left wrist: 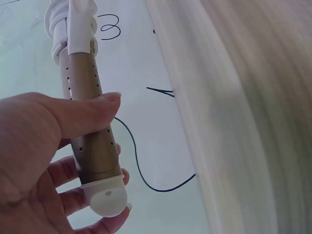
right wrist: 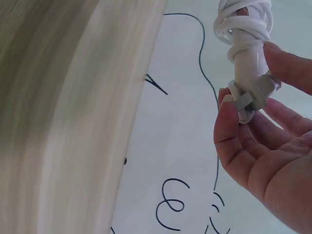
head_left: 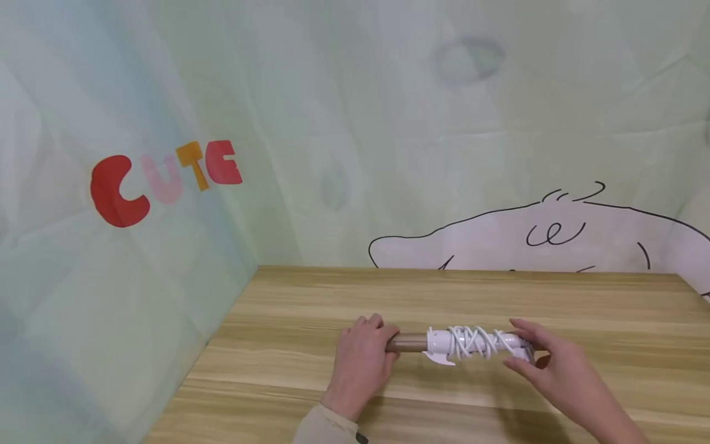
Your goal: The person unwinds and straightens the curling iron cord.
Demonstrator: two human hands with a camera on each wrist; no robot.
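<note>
Cord-wrapped wand [head_left: 440,340] crosswise, brown barrel [head_left: 408,342] leftward, in the grip of both hands [head_left: 362,361] [head_left: 563,370]

Draped booth — cartoon-printed sheeting [head_left: 355,129]

The head view looks forward, down; close wrist views share the cord [right wrist: 261,22].

In the head view, my left hand [head_left: 363,354] hides the brown end of the wand [head_left: 408,343]; its cord [head_left: 469,343] covers parts of the handle [head_left: 440,341]. The drawing [head_left: 499,240] drops behind the far edge of the table [head_left: 277,320], whose near edge is cut off.
</note>
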